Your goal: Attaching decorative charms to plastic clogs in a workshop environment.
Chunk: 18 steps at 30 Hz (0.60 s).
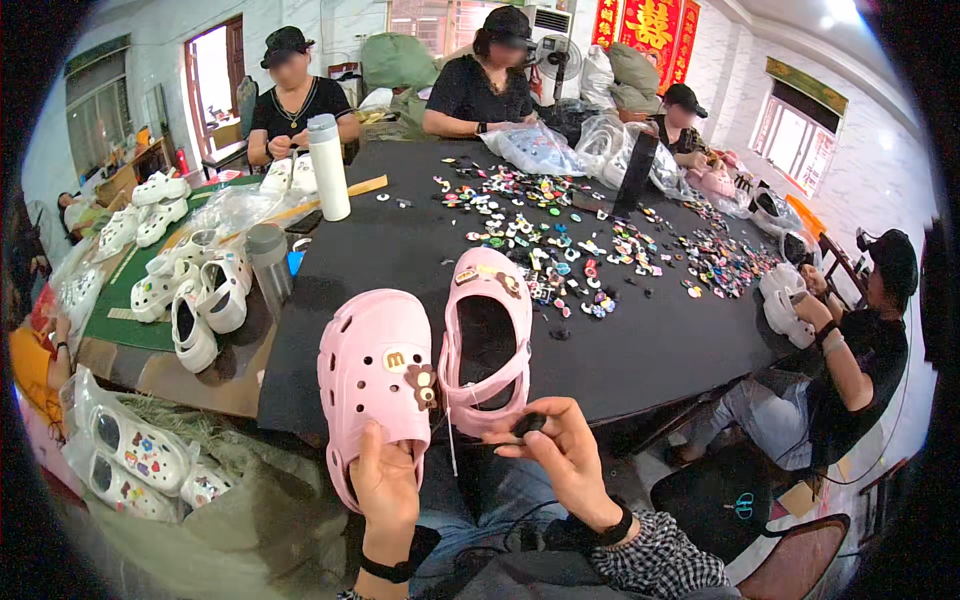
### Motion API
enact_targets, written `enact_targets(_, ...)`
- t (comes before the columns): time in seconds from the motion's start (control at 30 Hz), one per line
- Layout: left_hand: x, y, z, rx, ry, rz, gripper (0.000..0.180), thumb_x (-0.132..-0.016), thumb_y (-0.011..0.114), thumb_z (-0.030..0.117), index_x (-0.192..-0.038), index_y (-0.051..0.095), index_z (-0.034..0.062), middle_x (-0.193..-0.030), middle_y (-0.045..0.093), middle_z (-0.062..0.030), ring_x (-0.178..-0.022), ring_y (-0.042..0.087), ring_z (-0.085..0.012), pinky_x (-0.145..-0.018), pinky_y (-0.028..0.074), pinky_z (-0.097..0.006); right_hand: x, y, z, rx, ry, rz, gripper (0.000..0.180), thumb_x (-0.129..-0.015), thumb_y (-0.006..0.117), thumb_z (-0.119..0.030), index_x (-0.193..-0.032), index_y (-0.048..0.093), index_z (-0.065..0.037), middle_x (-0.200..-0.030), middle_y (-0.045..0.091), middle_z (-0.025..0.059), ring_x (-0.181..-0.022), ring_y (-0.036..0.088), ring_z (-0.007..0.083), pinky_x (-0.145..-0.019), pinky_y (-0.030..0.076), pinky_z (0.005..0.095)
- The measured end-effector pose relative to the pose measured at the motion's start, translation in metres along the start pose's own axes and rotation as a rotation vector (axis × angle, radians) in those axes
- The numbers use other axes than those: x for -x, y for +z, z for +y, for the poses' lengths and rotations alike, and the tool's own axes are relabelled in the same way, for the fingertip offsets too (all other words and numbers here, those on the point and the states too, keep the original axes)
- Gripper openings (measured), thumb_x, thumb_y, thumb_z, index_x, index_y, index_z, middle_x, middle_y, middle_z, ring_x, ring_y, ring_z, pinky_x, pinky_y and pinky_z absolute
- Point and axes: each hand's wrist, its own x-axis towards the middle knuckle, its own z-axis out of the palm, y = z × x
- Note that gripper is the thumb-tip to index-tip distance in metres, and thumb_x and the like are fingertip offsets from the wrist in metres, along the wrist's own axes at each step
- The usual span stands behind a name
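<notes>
My left hand (385, 490) grips the heel end of a pink clog (372, 385), toe pointing away, with two small charms pressed into its top. A second pink clog (487, 340) lies just to its right on the black table (400, 250), also carrying charms near its toe. My right hand (560, 455) hovers at that clog's heel, pinching a small dark charm (529, 424) between thumb and fingers. A thin white string hangs between the two clogs.
Several loose coloured charms (560, 235) are scattered over the table's middle and right. A white bottle (328, 167) and a grey bottle (268, 268) stand at left, beside white clogs (195, 295). Bagged decorated clogs (135, 455) lie lower left. Other people sit around the table.
</notes>
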Motion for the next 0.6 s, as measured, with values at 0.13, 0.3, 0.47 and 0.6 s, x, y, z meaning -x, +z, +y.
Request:
enact_targets(0.13,0.001,-0.004,-0.002,0.022,-0.001,0.005,0.045,-0.100,0.052,0.019,-0.141,0.041,0.0026,-0.134,0.054,-0.0114,-0.120,0.056,-0.0244,-0.098,0.048,-0.041,0.000,-0.002,-0.003,-0.031,0.097,0.019,0.024,-0.100,0.040,-0.001,-0.125,0.038,0.000,-0.111,0.063,0.0198,-0.111,0.064,0.0331,-0.092,0.055,0.0379)
enact_targets(0.3,0.003,-0.004,-0.001,0.048,0.004,-0.001,0.044,-0.100,0.051,0.017,-0.140,0.042,0.0020,-0.133,0.055,-0.0123,-0.119,0.057,-0.0248,-0.096,0.050,-0.042,-0.002,-0.002,-0.002,0.004,0.100,-0.024,0.017,-0.098,0.046,0.001,-0.114,0.052,0.001,-0.110,0.064,0.0194,-0.098,0.066,0.0248,-0.086,0.055,0.0347)
enact_targets(0.47,0.015,0.003,-0.003,-0.054,-0.059,0.009,0.042,-0.099,0.052,0.010,-0.139,0.042,-0.0003,-0.132,0.054,-0.0131,-0.120,0.056,-0.0249,-0.100,0.049,-0.043,-0.007,-0.010,0.005,-0.142,0.029,-0.073,0.015,-0.093,0.048,0.006,-0.103,0.058,0.002,-0.113,0.062,0.0177,-0.093,0.063,0.0199,-0.084,0.051,0.0323)
enact_targets(0.6,0.015,-0.008,-0.013,0.008,-0.023,0.043,0.044,-0.097,0.054,0.005,-0.139,0.041,-0.0020,-0.134,0.052,-0.0139,-0.122,0.054,-0.0252,-0.103,0.046,-0.042,-0.013,-0.013,0.007,-0.215,-0.027,-0.151,0.018,-0.091,0.050,0.006,-0.103,0.064,0.003,-0.118,0.061,0.0139,-0.105,0.061,0.0187,-0.091,0.047,0.0296)
